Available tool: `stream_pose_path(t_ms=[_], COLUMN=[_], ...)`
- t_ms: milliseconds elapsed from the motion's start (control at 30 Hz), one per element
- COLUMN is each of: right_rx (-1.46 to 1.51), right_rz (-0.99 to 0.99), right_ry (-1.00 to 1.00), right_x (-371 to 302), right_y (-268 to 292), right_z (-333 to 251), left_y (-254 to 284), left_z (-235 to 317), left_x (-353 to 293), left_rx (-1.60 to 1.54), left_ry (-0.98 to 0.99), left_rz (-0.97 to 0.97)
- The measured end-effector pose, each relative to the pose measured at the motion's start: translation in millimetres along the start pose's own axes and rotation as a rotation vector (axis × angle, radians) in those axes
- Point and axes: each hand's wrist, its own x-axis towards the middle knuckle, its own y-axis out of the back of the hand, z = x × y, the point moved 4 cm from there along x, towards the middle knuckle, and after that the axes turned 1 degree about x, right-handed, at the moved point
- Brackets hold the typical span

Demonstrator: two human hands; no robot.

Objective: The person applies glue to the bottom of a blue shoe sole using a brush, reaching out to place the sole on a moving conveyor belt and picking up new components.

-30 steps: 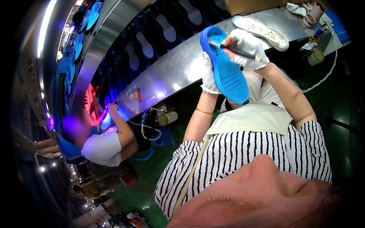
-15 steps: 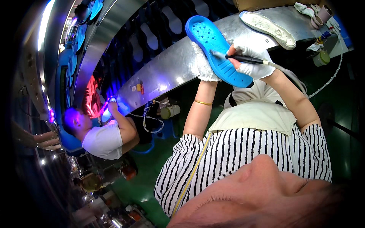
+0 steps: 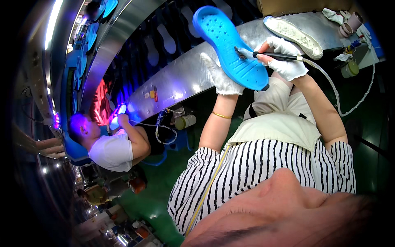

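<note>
A blue shoe sole [image 3: 228, 43], with holes in its upper end and grooves toward the lower end, is tilted above the metal ledge. My left hand [image 3: 224, 78], in a white glove, grips it along its left side; the fingers underneath are hidden. My right hand [image 3: 289, 70] wears a white glove with bare fingertips and is closed around the black handle of a brush [image 3: 276, 55]. A pale hose runs from the handle's end. The brush's bristles lie against the middle of the sole's inner face.
A cream-coloured sole [image 3: 294, 36] lies on the metal ledge [image 3: 181, 76] to the right. Beyond the ledge, a dark conveyor carries several grey soles [image 3: 166, 39]. A co-worker [image 3: 113, 148] sits at left. Gloves [image 3: 332, 16] and a green container [image 3: 349, 69] are at far right.
The sole has shifted a little up and left in view. My right hand has moved slightly right with the brush, whose bristles now press flatter against the sole.
</note>
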Motion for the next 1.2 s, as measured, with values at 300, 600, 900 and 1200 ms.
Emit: stream_pose_path(t_ms=[300, 600, 900, 1200], right_rx=[0.260, 0.241, 0.278, 0.263], right_rz=[-0.110, -0.171, -0.253, -0.280], right_ry=[-0.136, -0.025, -0.062, -0.167], right_x=[-18, -19, -14, -17], right_y=[-32, -39, -22, -24], right_z=[-14, -14, -3, 0], left_y=[6, -6, -16, -26], left_z=[2, 13, 22, 39], left_x=[16, 24, 31, 39], left_rx=[0.275, 0.198, 0.160, 0.147], left_ry=[-0.146, -0.162, -0.050, 0.027], left_rz=[-0.004, -0.130, -0.214, -0.310])
